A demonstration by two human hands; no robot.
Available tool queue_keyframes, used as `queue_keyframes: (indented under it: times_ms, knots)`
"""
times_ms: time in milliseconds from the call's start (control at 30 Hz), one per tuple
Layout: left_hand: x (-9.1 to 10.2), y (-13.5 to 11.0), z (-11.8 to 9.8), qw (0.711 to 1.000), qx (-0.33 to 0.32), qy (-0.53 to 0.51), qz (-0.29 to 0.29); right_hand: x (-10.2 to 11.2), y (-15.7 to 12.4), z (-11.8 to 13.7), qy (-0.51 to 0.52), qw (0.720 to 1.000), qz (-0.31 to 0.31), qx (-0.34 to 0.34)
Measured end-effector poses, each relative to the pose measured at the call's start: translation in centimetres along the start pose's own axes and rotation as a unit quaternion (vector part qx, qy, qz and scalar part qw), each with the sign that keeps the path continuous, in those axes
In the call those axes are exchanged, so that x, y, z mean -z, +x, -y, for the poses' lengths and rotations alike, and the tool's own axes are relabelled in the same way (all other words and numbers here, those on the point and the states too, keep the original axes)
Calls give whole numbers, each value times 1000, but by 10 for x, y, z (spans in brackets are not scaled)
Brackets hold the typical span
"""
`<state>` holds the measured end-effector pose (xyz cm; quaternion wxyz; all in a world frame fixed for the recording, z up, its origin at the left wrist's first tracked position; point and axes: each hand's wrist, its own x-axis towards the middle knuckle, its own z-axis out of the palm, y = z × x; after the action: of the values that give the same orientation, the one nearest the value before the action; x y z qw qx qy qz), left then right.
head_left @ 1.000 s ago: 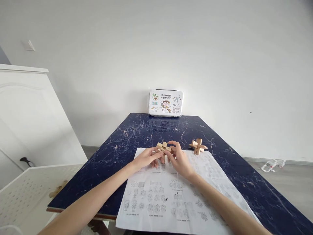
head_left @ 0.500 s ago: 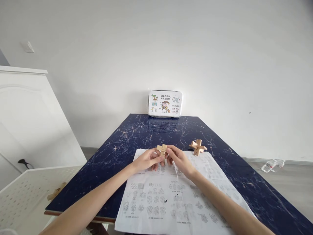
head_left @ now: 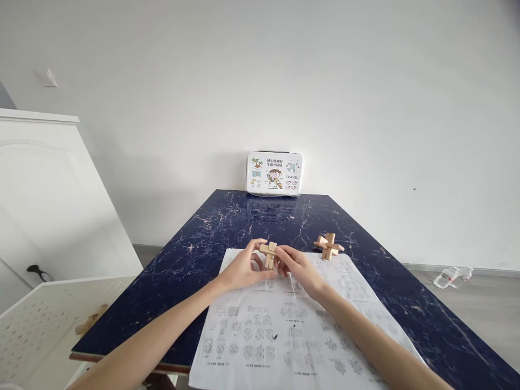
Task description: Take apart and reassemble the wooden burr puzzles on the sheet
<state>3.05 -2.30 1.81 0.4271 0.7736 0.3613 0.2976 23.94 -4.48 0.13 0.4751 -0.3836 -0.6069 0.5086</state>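
A small wooden interlocking puzzle (head_left: 269,254), made of crossed pale bars, is held just above the front half of the table. My left hand (head_left: 242,269) curls around its left side, the index finger at the top and the thumb below. From the right, my right hand (head_left: 298,266) pinches it with thumb and fingertips; some of those fingers are hidden behind the piece. Farther right, a second wooden cross-shaped puzzle (head_left: 329,246) rests at the back edge of a printed sheet (head_left: 303,336) with line diagrams, which lies under both hands.
A white case (head_left: 274,173) with cartoon prints stands at the far end of the dark blue marbled table (head_left: 195,233), against the wall. At lower left is a white perforated basket (head_left: 32,319) with wooden pieces (head_left: 91,320). A clear plastic item (head_left: 450,276) lies on the floor at right.
The puzzle has been turned, so a bar now points down toward me. My left fingers have spread wider, with the index finger raised and the thumb lower. The right hand barely moved.
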Motion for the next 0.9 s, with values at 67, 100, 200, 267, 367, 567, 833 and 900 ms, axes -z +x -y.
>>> queue_keyframes:
  times_ms: [67,100,200,267,367,567,833,900]
  knots:
    - [0,-1,-1,1000,-10,13,-7,-1,-1,2,-7,1000,11,-10]
    - [0,-1,-2,1000,-17,15,-6,-1,-1,3,-9,1000,16,-13]
    - [2,0,-6,999,-37,16,-2,-3,-3,6,-12,1000,21,-18]
    - [4,0,-9,999,-42,19,0,-4,-3,7,-17,1000,15,-19]
    - [6,1,-11,999,-43,26,-4,-5,-2,5,-16,1000,3,-21]
    - [10,4,-5,995,-20,-17,-101,1,5,-11,-99,991,-79,35]
    - [14,9,3,983,17,-64,-169,-3,1,-31,-337,935,-51,98]
    - [13,8,4,986,15,-56,-153,-1,2,-31,-344,933,-41,100]
